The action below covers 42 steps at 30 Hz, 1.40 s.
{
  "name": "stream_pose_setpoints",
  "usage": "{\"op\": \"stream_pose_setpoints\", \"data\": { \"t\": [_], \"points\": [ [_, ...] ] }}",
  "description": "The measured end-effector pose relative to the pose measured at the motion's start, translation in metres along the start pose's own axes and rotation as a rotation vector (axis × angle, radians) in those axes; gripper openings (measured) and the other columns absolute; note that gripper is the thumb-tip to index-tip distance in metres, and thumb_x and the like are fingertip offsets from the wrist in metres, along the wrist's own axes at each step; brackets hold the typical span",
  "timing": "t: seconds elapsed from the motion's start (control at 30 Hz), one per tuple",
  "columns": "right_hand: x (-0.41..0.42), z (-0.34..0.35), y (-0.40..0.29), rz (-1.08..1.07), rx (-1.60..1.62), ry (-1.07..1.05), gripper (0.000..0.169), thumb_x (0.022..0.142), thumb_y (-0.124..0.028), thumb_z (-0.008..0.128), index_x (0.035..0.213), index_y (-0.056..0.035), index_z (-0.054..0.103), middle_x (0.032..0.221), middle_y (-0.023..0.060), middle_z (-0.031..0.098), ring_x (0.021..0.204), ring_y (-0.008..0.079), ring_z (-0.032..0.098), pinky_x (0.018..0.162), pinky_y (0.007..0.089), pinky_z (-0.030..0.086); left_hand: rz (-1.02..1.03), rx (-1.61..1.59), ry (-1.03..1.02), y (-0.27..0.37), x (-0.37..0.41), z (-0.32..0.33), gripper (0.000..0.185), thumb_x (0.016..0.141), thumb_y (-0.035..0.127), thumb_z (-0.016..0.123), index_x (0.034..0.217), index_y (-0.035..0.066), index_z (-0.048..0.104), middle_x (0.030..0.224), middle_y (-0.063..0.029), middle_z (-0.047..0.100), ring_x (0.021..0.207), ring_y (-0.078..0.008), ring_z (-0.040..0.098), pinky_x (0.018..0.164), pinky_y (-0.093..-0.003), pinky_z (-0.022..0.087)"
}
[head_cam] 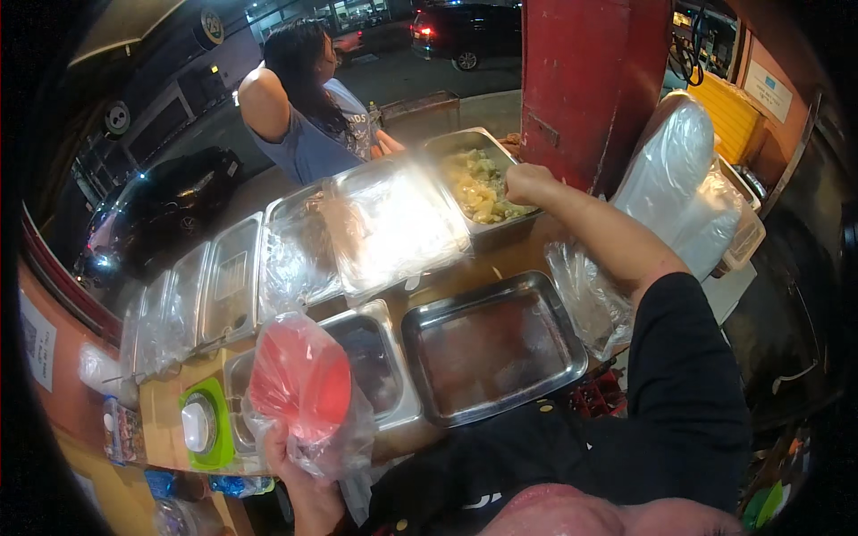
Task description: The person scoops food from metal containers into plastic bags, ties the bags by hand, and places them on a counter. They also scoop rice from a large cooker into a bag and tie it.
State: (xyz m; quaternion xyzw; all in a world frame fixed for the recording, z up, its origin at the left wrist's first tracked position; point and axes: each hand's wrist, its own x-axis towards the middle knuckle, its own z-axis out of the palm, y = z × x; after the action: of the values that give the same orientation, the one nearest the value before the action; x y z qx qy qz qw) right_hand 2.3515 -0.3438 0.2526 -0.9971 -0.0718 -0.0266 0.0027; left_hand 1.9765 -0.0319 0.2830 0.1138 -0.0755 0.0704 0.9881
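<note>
My left hand [289, 449] grips a red plastic bowl [330, 388] wrapped in a clear plastic bag [278, 352]. The bowl is tilted, above the front pans. With the arm stretched out, my right hand [529, 184] is curled at the right side of a deep steel food pan [499, 231]. Pale yellow and green chopped food [479, 187] fills that pan. What the right fingers hold, if anything, is hidden behind the hand. To the left of the food lies a steel pan [392, 221] under plastic film, with strong glare on it.
A bare steel tray [493, 348] and a smaller pan [375, 342] lie nearest me. Covered pans [231, 288] continue left, past a green scale [221, 442]. At right are plastic bags [670, 174] and a red post [590, 80]. A person [295, 114] stands across the counter.
</note>
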Motion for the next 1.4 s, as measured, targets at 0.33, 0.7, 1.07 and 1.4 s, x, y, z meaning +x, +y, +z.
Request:
{"op": "stream_pose_setpoints", "data": {
  "t": [0.33, 0.7, 1.07, 1.4],
  "points": [
    [0.002, 0.013, 0.013, 0.075, 0.153, 0.109, 0.018, 0.066, -0.018, 0.06, 0.082, -0.0173, 0.069, 0.087, 0.0085, 0.065, 0.084, 0.0253, 0.062, 0.072, 0.0364, 0.049, -0.094, -0.069, 0.317, 0.007, 0.042, 0.014, 0.052, 0.081, 0.031, 0.05, 0.124, 0.004, 0.04, 0.12, -0.0125, 0.05, 0.106, -0.0263, 0.051, 0.09, -0.0401, 0.043],
    [-0.018, -0.015, 0.028, 0.029, 0.376, 0.021, 0.02, 0.065, -0.021, 0.064, 0.084, -0.0203, 0.07, 0.089, 0.006, 0.066, 0.085, 0.0209, 0.063, 0.076, 0.0346, 0.048, -0.253, 0.933, 0.084, -0.043, 0.128, 0.033, 0.034, 0.079, 0.013, 0.051, 0.111, 0.001, 0.048, 0.101, -0.0135, 0.057, 0.088, -0.0239, 0.06, 0.076, -0.0361, 0.051],
    [-0.025, -0.036, 0.053, -0.003, 0.386, 0.147, 0.017, 0.065, -0.023, 0.068, 0.081, -0.0176, 0.071, 0.088, 0.0082, 0.066, 0.083, 0.0236, 0.062, 0.076, 0.0349, 0.048, -0.521, 0.895, 0.01, -0.088, 0.195, 0.004, 0.03, 0.076, 0.005, 0.045, 0.105, -0.003, 0.048, 0.095, -0.0156, 0.056, 0.082, -0.0263, 0.06, 0.071, -0.0391, 0.053],
    [-0.035, -0.07, 0.05, 0.083, 0.364, 0.2, 0.015, 0.066, -0.02, 0.065, 0.079, -0.0184, 0.071, 0.087, 0.0076, 0.066, 0.082, 0.0228, 0.063, 0.076, 0.0348, 0.048, -0.465, 0.735, -0.217, -0.14, 0.228, 0.019, 0.044, 0.067, -0.002, 0.044, 0.111, -0.005, 0.043, 0.103, -0.0183, 0.052, 0.09, -0.0301, 0.057, 0.082, -0.0388, 0.049]
  ]
}}
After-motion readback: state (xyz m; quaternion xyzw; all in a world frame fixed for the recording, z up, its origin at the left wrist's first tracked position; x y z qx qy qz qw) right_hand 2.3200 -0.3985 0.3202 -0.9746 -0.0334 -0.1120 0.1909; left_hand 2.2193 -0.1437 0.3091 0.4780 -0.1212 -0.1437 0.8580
